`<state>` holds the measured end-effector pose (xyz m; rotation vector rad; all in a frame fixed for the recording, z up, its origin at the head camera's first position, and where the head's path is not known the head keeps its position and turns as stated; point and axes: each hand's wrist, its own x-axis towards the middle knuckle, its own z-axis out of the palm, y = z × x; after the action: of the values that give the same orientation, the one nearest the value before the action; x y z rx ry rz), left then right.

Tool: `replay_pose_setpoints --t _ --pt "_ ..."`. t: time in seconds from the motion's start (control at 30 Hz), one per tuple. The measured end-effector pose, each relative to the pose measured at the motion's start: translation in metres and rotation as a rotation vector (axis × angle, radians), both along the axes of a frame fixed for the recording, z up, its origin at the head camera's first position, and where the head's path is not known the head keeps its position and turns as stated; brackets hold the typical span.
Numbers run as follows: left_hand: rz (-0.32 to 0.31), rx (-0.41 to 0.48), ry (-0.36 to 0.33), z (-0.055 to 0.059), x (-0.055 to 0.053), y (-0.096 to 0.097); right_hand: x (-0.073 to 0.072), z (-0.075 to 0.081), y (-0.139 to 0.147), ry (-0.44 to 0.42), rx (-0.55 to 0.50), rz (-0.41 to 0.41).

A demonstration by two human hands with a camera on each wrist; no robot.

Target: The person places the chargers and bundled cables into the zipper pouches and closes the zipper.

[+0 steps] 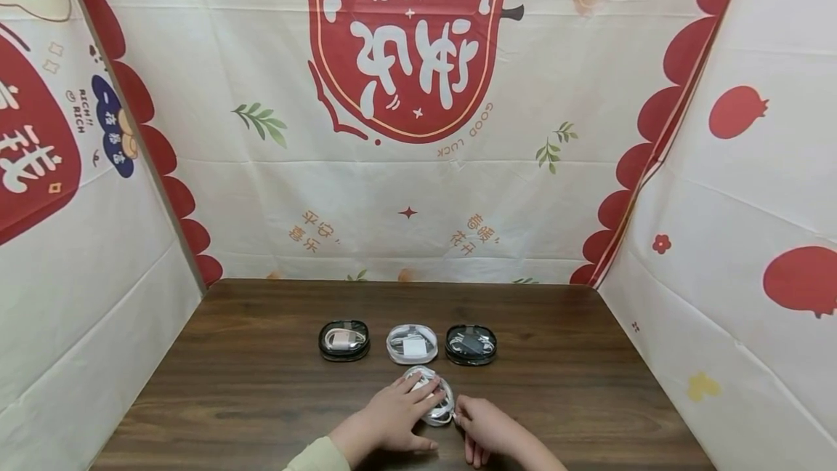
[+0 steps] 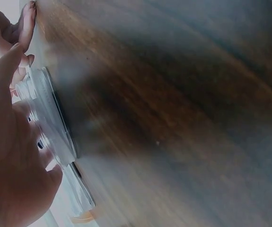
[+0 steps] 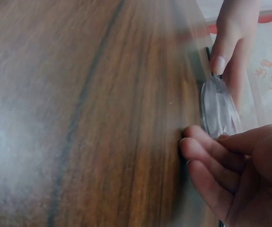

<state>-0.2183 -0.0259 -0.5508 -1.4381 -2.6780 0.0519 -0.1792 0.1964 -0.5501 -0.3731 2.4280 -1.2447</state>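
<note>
Nearest me on the brown table lies a clear-and-white oval case with a white cable (image 1: pixel 447 413) coiled in it. My left hand (image 1: pixel 395 413) rests over the case with its fingers spread and straight, hiding part of the coil. At the case's right edge my right hand (image 1: pixel 485 426) pinches the cable between thumb and index finger, its other fingers loosely curled. From the side, the right wrist view shows the case (image 3: pixel 216 106) between both hands. The left wrist view shows the case (image 2: pixel 55 118) flat, with the left fingers across it.
Behind the hands stand three more oval cases in a row: a black-rimmed one (image 1: pixel 344 355) at left, a white-rimmed one (image 1: pixel 412 359) in the middle, another black-rimmed one (image 1: pixel 471 359) at right. Printed white cloth walls (image 1: pixel 405 187) enclose the table (image 1: pixel 261 398) at back and sides.
</note>
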Motion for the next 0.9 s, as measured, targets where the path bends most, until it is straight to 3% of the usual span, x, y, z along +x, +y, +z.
replay_pose_setpoints --t 0.13,0.3,0.43,0.67,0.9 --pt "0.010 0.007 0.027 -0.002 0.002 0.002 0.002 0.000 0.000 -0.002 0.003 0.008" --pt "0.028 0.017 0.021 -0.004 0.005 0.004 0.002 0.001 0.003 -0.023 0.001 -0.061" --pt "0.046 0.022 0.007 -0.004 0.007 0.005 -0.001 0.002 0.006 -0.001 0.007 -0.097" --pt "0.041 0.033 0.042 0.002 0.011 0.005 -0.009 0.005 0.012 0.053 0.039 -0.128" --pt "0.040 0.037 -0.048 0.015 0.019 0.002 -0.020 0.003 0.017 0.100 0.072 -0.148"
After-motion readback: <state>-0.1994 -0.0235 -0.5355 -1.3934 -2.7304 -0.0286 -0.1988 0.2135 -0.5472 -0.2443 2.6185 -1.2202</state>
